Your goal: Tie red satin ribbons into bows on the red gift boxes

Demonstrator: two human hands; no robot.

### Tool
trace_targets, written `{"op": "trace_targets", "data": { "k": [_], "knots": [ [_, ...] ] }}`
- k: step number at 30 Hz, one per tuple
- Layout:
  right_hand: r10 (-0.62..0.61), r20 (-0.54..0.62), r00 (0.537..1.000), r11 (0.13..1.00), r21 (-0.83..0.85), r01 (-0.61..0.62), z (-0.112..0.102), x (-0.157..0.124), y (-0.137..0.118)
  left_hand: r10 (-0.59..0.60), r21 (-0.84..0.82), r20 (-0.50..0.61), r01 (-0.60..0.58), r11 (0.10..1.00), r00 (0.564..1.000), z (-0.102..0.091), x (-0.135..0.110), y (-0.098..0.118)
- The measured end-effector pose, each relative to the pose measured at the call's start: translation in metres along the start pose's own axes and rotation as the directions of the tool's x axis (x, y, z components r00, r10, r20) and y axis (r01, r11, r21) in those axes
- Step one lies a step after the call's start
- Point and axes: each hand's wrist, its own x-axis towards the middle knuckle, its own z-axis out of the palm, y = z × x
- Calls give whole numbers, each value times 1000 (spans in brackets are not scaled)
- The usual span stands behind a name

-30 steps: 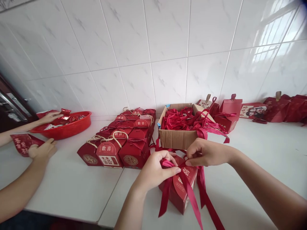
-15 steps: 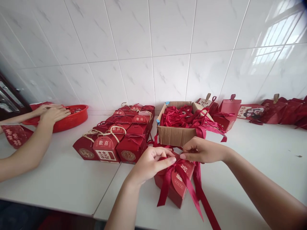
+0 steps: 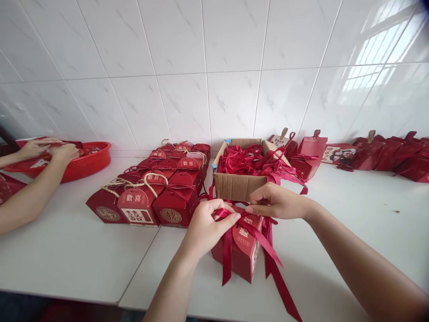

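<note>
"What's happening?"
"The left hand (image 3: pixel 208 227) and right hand (image 3: pixel 278 202) are each clamping fingertips on a flat red satin ribbon (image 3: pixel 227 261)."
"And the angular red cardboard box (image 3: pixel 241 259)?"
"It's sitting beneath, on the white tabletop (image 3: pixel 83 261)."

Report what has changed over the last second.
The co-worker's nearer hand moved from the red printed bag to over the red basin, where it now joins the co-worker's other hand. The view also swung, so things sit further left in the picture. The person's left hand and right hand stay pinched at the ribbon on the box; the carton and rows of boxes stay put.
</note>
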Motion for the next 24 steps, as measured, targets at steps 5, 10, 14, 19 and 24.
{"op": "trace_targets", "data": {
  "k": [5,10,14,19,24],
  "knots": [
    [-54,-19,998,998,-12,54,-1,2,5,-42,-76,17,43,996,999,1,3,-3],
    [-82,14,997,997,3,82,-3,1,11,-74,-78,45,77,994,996,2,4,-2],
    [-130,4,992,991,-42,130,-5,0,12,-86,-50,77,90,995,993,2,4,1],
    [-183,22,983,978,-96,184,-6,1,12,-85,-18,104,87,996,991,2,4,2],
    [-107,29,994,975,-195,111,-6,-1,7,-69,14,88,68,998,994,0,0,-2]
  ]
}}
